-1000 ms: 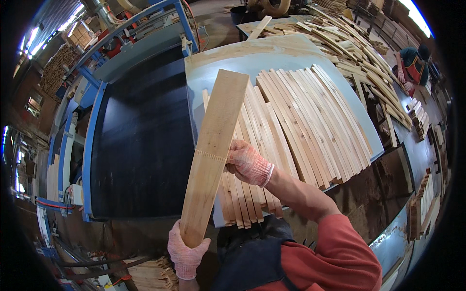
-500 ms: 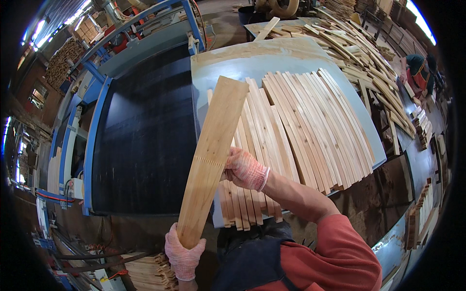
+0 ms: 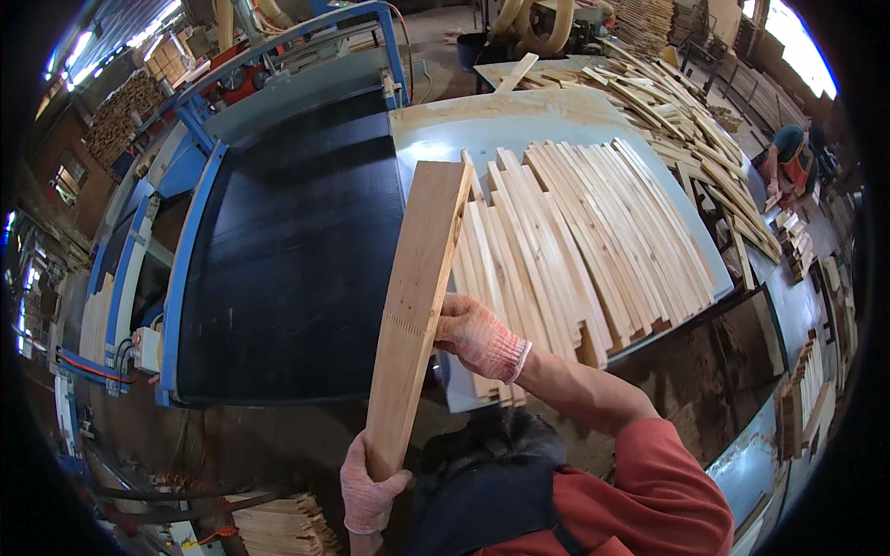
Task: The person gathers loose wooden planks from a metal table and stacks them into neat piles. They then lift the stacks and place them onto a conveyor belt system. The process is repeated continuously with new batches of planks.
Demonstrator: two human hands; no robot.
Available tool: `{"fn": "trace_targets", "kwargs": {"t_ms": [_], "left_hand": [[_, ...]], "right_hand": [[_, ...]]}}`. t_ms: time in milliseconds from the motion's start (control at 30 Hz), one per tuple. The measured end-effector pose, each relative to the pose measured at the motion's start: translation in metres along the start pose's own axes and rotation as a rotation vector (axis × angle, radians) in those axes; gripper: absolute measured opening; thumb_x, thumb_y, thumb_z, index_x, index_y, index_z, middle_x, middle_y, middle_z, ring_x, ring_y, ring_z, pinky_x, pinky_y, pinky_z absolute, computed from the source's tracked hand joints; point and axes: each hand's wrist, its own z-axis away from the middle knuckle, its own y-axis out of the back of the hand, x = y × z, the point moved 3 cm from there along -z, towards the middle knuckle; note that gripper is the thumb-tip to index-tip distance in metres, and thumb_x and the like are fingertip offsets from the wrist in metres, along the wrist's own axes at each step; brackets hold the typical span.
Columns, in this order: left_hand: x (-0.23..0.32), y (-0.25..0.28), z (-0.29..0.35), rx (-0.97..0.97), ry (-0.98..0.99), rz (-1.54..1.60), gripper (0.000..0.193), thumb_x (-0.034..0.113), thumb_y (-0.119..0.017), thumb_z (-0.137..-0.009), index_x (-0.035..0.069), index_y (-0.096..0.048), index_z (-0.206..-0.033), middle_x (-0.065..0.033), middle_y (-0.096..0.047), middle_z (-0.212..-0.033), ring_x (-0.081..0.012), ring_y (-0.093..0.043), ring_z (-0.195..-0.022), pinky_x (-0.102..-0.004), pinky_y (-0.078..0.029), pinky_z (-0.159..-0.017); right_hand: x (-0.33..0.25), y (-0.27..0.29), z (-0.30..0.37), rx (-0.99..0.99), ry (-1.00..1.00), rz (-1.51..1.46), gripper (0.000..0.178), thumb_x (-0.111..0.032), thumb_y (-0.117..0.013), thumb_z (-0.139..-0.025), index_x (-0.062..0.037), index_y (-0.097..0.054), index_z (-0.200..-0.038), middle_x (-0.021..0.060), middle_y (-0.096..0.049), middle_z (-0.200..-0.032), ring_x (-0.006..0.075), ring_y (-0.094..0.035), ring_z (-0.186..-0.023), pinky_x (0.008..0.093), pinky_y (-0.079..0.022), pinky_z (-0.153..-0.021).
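Note:
A long, flat wooden board [image 3: 408, 306] with a zigzag finger joint across its middle is held up in front of me, one narrow edge showing. My left hand [image 3: 369, 484], in a pinkish knit glove, grips its lower end with the thumb across the face. Partway up, my right hand [image 3: 482, 338], gloved alike, is closed on the board's right edge; some of its fingers are hidden behind the wood. Beyond the right hand, a row of narrow wooden strips [image 3: 603, 246] lies side by side on a pale blue-grey tabletop [image 3: 519, 120].
A wide black conveyor belt [image 3: 292, 250] with a blue frame [image 3: 190, 269] adjoins the table's left side. Loose wood strips [image 3: 695, 139] are heaped at the far right, where another person [image 3: 788, 167] works. More stacked wood [image 3: 283, 526] sits low at the left.
The board has turned slightly, so its right narrow edge now shows more. Both hands sit a little further right and lower in view, still holding it. My view has shifted somewhat.

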Motion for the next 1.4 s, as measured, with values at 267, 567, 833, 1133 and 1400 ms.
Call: {"fn": "trace_targets", "kwargs": {"t_ms": [267,567,833,1133,1400], "left_hand": [[-0.140,0.087,0.029,-0.506,0.196,0.738,0.097,0.021,-0.095,-0.067,0.004,-0.058,-0.155,-0.0115,-0.071,-0.123,-0.0224,-0.068,-0.111,-0.0395,-0.056,-0.099],[-0.192,0.130,0.098,-0.859,0.509,1.336,0.103,0.028,-0.086,-0.077,-0.012,-0.040,-0.160,-0.0293,-0.067,-0.133,-0.0386,-0.069,-0.121,-0.0498,-0.057,-0.106],[-0.174,0.141,0.077,-0.862,0.325,0.734,0.079,0.045,-0.083,-0.091,-0.015,-0.063,-0.138,-0.0277,-0.075,-0.128,-0.0352,-0.075,-0.114,-0.0475,-0.060,-0.102],[-0.146,0.100,0.073,-0.970,0.311,0.546,0.062,0.036,-0.079,-0.096,-0.015,-0.070,-0.129,-0.0230,-0.080,-0.116,-0.0288,-0.078,-0.106,-0.0425,-0.062,-0.097],[-0.135,0.059,0.068,-1.084,0.316,0.500,0.060,0.036,-0.077,-0.097,-0.014,-0.069,-0.130,-0.0234,-0.080,-0.116,-0.0304,-0.079,-0.105,-0.0439,-0.063,-0.098]], "right_hand": [[0.073,-0.128,0.028,0.037,0.192,0.078,0.055,-0.033,-0.068,-0.111,-0.0057,-0.056,-0.157,0.0035,-0.071,-0.127,0.0151,-0.066,-0.113,0.0345,-0.055,-0.104],[0.130,-0.191,0.069,0.246,0.204,-0.081,0.050,-0.032,-0.071,-0.109,-0.0008,-0.063,-0.148,0.0041,-0.074,-0.124,0.0143,-0.067,-0.109,0.0361,-0.056,-0.097],[0.141,-0.190,0.112,0.413,0.278,0.001,0.039,-0.024,-0.074,-0.107,-0.0005,-0.067,-0.137,0.0034,-0.075,-0.118,0.0108,-0.068,-0.101,0.0327,-0.057,-0.089],[0.137,-0.146,0.174,0.557,0.288,-0.020,0.040,-0.023,-0.076,-0.105,-0.0025,-0.068,-0.138,0.0026,-0.076,-0.122,0.0109,-0.070,-0.106,0.0328,-0.059,-0.090],[0.141,-0.103,0.208,0.673,0.267,-0.060,0.042,-0.024,-0.076,-0.105,-0.0026,-0.067,-0.140,0.0030,-0.076,-0.124,0.0104,-0.069,-0.106,0.0292,-0.058,-0.086]]}}
